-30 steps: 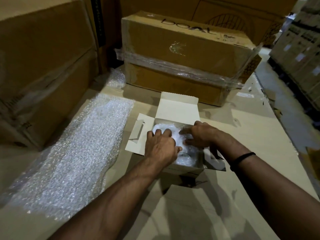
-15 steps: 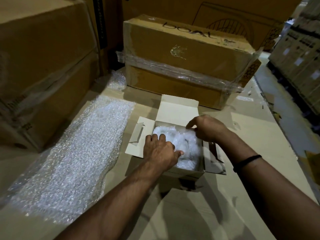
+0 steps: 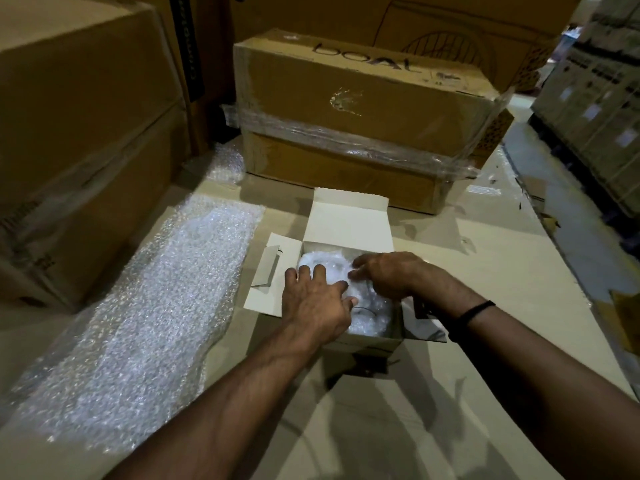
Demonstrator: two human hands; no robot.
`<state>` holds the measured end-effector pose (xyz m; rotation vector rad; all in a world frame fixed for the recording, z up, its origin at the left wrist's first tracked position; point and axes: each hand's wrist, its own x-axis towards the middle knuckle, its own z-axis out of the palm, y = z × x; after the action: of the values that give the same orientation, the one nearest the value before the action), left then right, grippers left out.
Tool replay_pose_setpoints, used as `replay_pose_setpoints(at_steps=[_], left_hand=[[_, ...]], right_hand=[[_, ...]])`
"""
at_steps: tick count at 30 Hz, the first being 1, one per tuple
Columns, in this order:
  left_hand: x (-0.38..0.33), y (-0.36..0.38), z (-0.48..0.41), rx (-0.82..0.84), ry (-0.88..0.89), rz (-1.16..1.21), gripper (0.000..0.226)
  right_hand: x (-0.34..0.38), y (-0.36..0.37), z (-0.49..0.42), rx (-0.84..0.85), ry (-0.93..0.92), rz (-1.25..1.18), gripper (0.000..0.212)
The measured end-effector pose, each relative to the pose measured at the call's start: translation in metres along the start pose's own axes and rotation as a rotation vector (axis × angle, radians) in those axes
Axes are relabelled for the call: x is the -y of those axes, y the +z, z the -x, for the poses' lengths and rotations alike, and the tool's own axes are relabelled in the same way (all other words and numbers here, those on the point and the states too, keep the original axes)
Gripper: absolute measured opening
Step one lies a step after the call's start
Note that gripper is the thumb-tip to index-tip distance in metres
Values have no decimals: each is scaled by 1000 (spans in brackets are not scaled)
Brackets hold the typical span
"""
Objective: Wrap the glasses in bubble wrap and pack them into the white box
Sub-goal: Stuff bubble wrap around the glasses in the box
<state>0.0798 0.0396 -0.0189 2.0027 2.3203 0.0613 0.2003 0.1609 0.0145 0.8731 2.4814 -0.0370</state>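
The white box (image 3: 349, 221) stands open on the cardboard surface, lid flap raised at the back and side flaps spread. Inside lie glasses wrapped in bubble wrap (image 3: 369, 317), white and crinkled, with a dark glass rim showing through near the front. My left hand (image 3: 317, 303) lies flat over the left half of the bundle, fingers straight and pressing down. My right hand (image 3: 388, 275) reaches in from the right, its fingers spread on top of the wrap. How many glasses are inside is hidden.
A long sheet of bubble wrap (image 3: 145, 317) lies to the left of the box. Brown cartons (image 3: 363, 109) bound in clear film stand right behind it, and a large carton (image 3: 79, 133) walls the left side. An aisle (image 3: 568, 216) runs along the right.
My right hand came back from the box's far right rim and now lies on the wrapped bundle. The left hand stayed pressing on the wrap.
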Motion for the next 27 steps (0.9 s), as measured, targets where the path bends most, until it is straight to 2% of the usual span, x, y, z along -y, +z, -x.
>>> replay_pose_setpoints(at_steps=[2, 4, 6, 11, 15, 19, 20, 22, 27], left_hand=[[-2, -2, 1, 13, -13, -22, 54], [-4, -4, 2, 28, -27, -20, 55], [-5, -4, 2, 49, -36, -8, 55], [-4, -2, 3, 27, 4, -30, 52], [-3, -3, 8, -5, -1, -27, 52], [-3, -3, 18, -69, -18, -6, 53], [-3, -2, 20, -84, -20, -12, 55], [-2, 0, 23, -71, -24, -26, 64], [-2, 3, 27, 33, 11, -13, 80]], right_hand=[[-5, -2, 3, -6, -10, -52, 68], [-11, -3, 9, -84, 4, -112, 66], [-12, -3, 14, -141, 22, -74, 61], [4, 5, 10, -76, 12, 96, 56], [7, -12, 11, -14, 70, 15, 53], [6, -27, 13, -305, 47, -81, 54], [10, -28, 11, -322, 21, -77, 57], [19, -24, 2, -283, 5, -37, 57], [30, -8, -23, -206, 52, 106, 39]])
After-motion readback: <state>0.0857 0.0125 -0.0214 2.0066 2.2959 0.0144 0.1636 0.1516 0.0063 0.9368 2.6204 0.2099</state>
